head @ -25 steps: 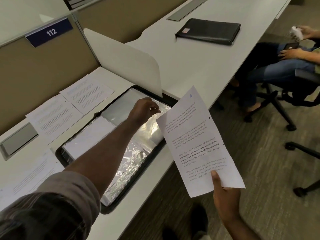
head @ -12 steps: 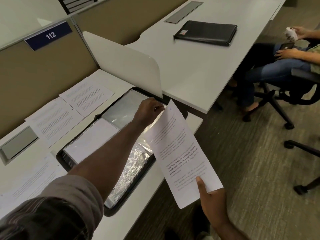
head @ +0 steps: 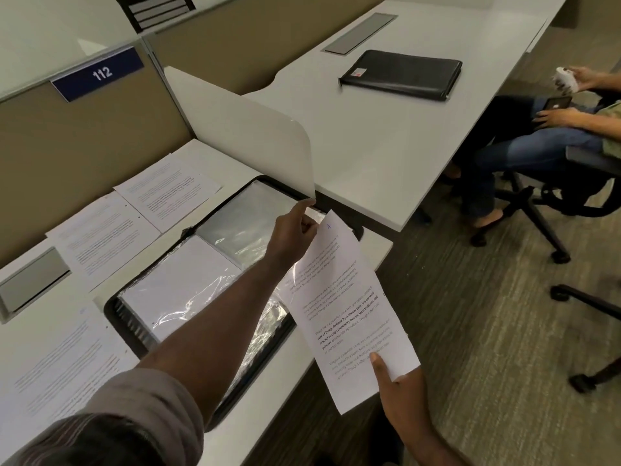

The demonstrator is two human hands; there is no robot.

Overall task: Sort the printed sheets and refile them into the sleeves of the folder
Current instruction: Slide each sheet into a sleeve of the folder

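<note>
The right hand (head: 400, 395) pinches the near bottom edge of a white printed sheet marked with a blue 4 (head: 349, 307), thumb on top, holding it tilted in the air over the desk's edge beside the open black zip folder of clear plastic sleeves (head: 134, 317). The left hand (head: 294, 235) reaches across the folder, its fingers curled around the top corner of a crinkled transparent sleeve (head: 255, 321), apparently holding its mouth open. The sheet looks light and limp, likely to buckle if pushed from one end, so a hold nearer its leading edge would probably steer it better. The sleeve looks slick and flimsy. One sleeve on the folder's left side already holds a white page (head: 181, 280); whether the others do I cannot tell. More printed sheets (head: 100, 237) lie on the white desk (head: 262, 408).
</note>
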